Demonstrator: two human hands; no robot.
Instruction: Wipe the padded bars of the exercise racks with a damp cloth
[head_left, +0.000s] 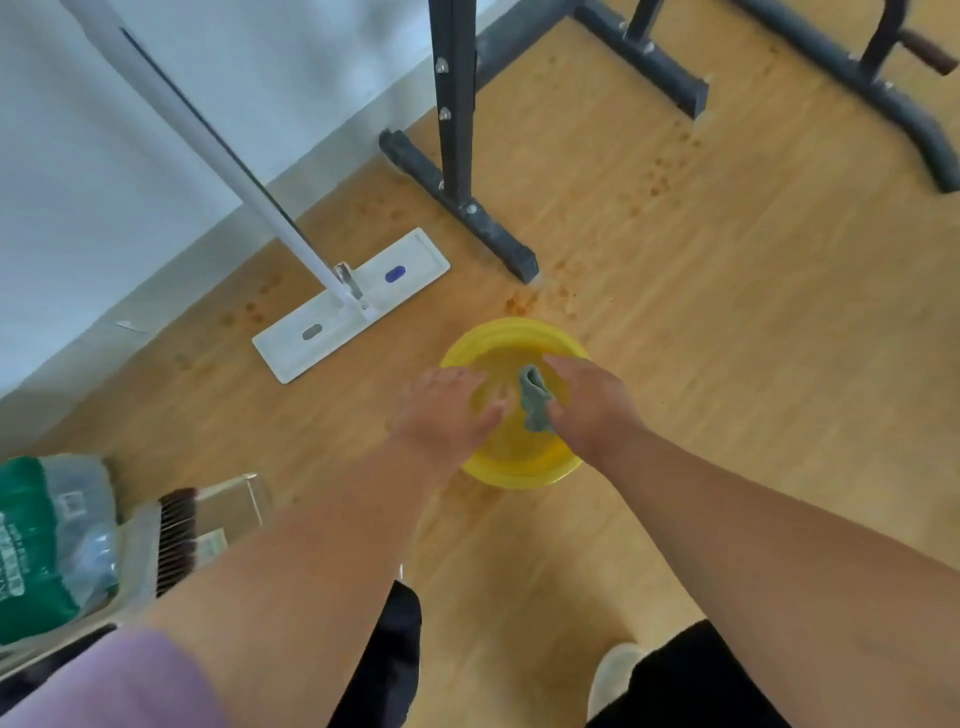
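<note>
Head view, only one: both hands over a yellow basin (519, 470) on the wood floor (727, 322), cloth-wetting/wringing step by the look of it, no bar wiped yet. Right hand (592, 402) grips a small grey-green cloth (535, 397), fingers curled round it, bunched end sticking up above the basin. Left hand (447, 410) is flat-ish, fingers relaxed and spread, tips over the near-left rim, holding nothing; can't tell if it touches the rim or just hovers. To do this step well: squeeze the cloth hard over the basin so it ends damp, not dripping, bring the left hand in to twist against the right, keep drips inside the rim since the floor nearby already shows spots. Water level in the basin not readable. Pose: both forearms reach forward and down from the lower frame, converging on the basin, wrists roughly straight, palms down, person apparently bent over, a shoe (618, 675) visible below. Task targets: dark exercise rack frame (457, 104) stands just beyond the basin, more rack bases upper right; one brownish padded bar end (930, 52) shows at the top right corner, well apart from the hands. Flat mop (353, 304) leans on the wall at left, a brush (176, 540) and a green bag (31, 540) lower left.
</note>
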